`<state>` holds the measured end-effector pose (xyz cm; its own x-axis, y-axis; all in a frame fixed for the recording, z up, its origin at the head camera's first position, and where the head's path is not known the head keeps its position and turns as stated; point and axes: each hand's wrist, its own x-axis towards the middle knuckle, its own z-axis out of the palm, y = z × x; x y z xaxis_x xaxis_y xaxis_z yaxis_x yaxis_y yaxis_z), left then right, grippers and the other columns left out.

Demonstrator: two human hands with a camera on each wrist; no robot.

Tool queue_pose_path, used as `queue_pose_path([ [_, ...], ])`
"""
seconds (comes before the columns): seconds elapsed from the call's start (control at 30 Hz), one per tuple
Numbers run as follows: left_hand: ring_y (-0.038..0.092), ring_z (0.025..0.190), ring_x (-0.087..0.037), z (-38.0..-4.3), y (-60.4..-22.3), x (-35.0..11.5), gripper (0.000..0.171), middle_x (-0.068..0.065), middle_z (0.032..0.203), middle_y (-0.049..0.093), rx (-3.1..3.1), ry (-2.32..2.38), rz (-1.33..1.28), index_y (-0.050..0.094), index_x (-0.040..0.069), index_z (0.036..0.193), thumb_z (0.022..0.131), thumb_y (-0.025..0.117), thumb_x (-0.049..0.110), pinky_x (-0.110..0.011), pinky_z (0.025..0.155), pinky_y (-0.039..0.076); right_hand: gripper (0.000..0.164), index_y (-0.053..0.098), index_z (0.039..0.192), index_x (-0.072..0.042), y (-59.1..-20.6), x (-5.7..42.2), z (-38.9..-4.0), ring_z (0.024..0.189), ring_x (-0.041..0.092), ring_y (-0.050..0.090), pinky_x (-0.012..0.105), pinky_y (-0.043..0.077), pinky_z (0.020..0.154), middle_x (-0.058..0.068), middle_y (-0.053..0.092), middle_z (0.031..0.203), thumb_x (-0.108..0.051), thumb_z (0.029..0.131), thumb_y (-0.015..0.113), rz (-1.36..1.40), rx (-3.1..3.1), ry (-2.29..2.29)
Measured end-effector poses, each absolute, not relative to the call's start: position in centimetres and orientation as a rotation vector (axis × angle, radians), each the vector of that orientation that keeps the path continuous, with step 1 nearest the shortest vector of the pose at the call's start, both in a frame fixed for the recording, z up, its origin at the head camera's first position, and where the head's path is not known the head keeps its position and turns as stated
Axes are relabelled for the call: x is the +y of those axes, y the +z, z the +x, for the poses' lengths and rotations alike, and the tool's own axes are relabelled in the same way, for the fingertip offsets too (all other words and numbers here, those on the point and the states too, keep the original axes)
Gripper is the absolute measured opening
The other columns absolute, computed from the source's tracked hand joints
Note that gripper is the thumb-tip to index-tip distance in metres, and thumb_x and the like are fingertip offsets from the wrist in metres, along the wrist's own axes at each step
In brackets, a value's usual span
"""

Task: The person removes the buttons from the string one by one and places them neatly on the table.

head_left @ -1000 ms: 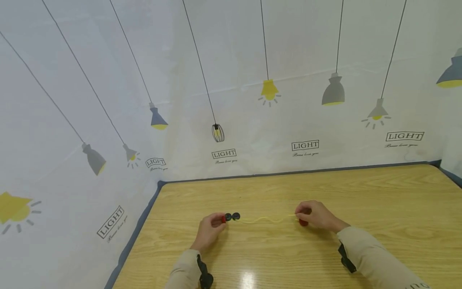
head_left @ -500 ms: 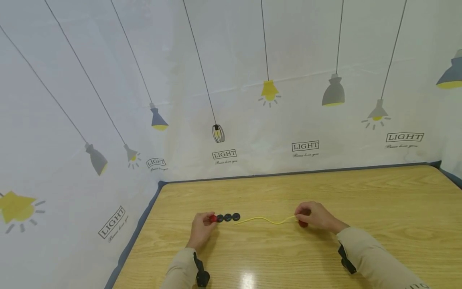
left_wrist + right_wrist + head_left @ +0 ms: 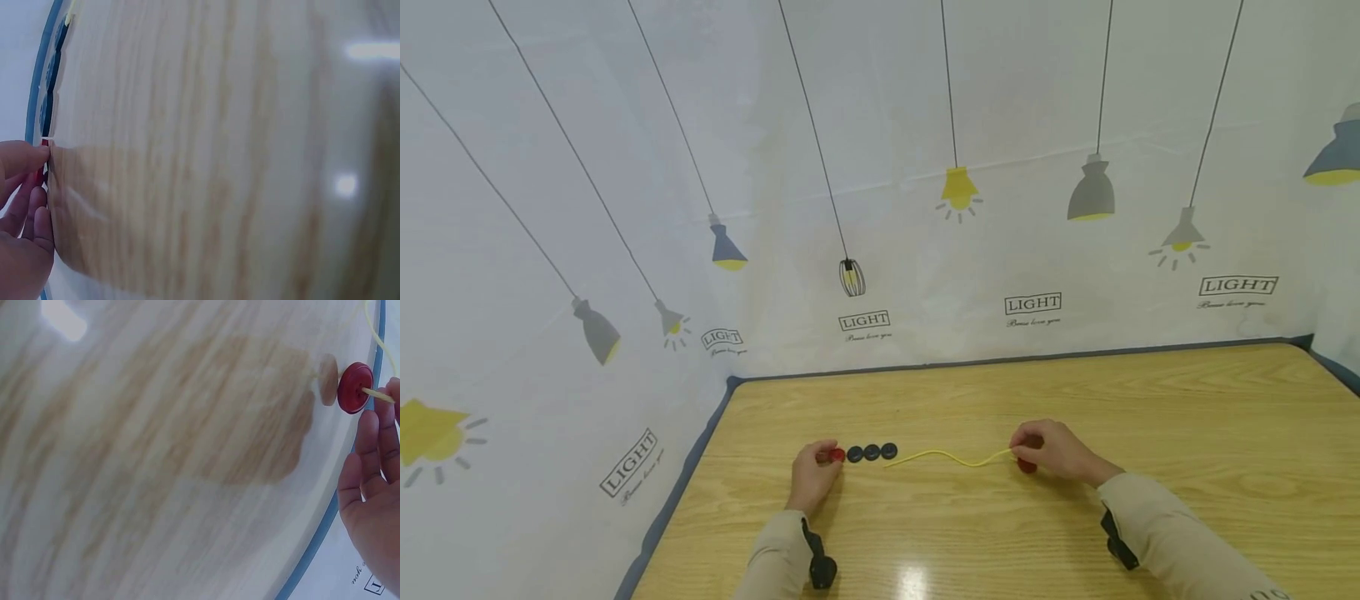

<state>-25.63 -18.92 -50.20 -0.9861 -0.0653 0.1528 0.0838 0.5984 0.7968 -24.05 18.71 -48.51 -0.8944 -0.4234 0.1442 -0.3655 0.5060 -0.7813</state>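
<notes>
At the left end of a row of black buttons (image 3: 872, 452) on the wooden table, my left hand (image 3: 814, 475) pinches a red button (image 3: 837, 455) between thumb and fingers. In the left wrist view that red button (image 3: 42, 170) is mostly covered by the fingers. A yellow string (image 3: 951, 456) runs in a loose wave from just below the row to my right hand (image 3: 1054, 450), which pinches its other end. Another red button (image 3: 355, 388) is threaded on the string and hangs below the right fingertips, seen in the right wrist view.
The wooden table (image 3: 970, 533) reaches back to a white wall covering (image 3: 925, 233) printed with hanging lamps. Dark blue edging (image 3: 925, 366) runs along the table's back and left side.
My left hand has moved left with its red button, uncovering a third black button. The string's left end now lies slightly nearer me, apart from the row. My right hand has hardly moved.
</notes>
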Motion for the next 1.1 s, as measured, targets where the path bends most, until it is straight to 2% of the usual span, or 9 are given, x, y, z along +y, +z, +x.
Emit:
queue_pose_path([
  [0.43, 0.056, 0.089, -0.03, -25.8, -50.4, -18.9, 0.031, -0.02, 0.097, 0.06, -2.634, -1.446, 0.053, 0.059, -0.008, 0.104, 0.073, 0.062, -0.009, -0.037, 0.075, 0.046, 0.008, 0.061, 0.083, 0.0, -48.8, 18.8, -24.1, 0.059, 0.012, 0.053, 0.023, 0.045, 0.054, 0.002, 0.06, 0.069, -0.007, 0.085, 0.058, -0.669, 2.65, -1.383],
  [0.83, 0.056, 0.087, -0.031, -25.7, -50.2, -18.5, 0.029, -0.022, 0.098, 0.059, -2.506, -1.572, 0.082, 0.058, -0.01, 0.103, 0.076, 0.064, -0.005, -0.037, 0.076, 0.045, 0.011, 0.061, 0.085, 0.001, -48.1, 18.4, -24.0, 0.064, 0.015, 0.057, 0.024, 0.046, 0.06, 0.004, 0.062, 0.074, -0.009, 0.086, 0.057, -0.719, 2.665, -1.383],
  [1.1, 0.053, 0.086, -0.024, -26.1, -49.5, -16.4, 0.027, -0.017, 0.1, 0.058, -2.498, -1.639, 0.031, 0.06, -0.004, 0.104, 0.078, 0.062, -0.003, -0.033, 0.076, 0.044, 0.01, 0.061, 0.087, 0.0, -48.2, 17.9, -24.3, 0.068, 0.01, 0.056, 0.025, 0.046, 0.062, 0.004, 0.062, 0.078, -0.01, 0.086, 0.057, -0.736, 2.698, -1.364],
])
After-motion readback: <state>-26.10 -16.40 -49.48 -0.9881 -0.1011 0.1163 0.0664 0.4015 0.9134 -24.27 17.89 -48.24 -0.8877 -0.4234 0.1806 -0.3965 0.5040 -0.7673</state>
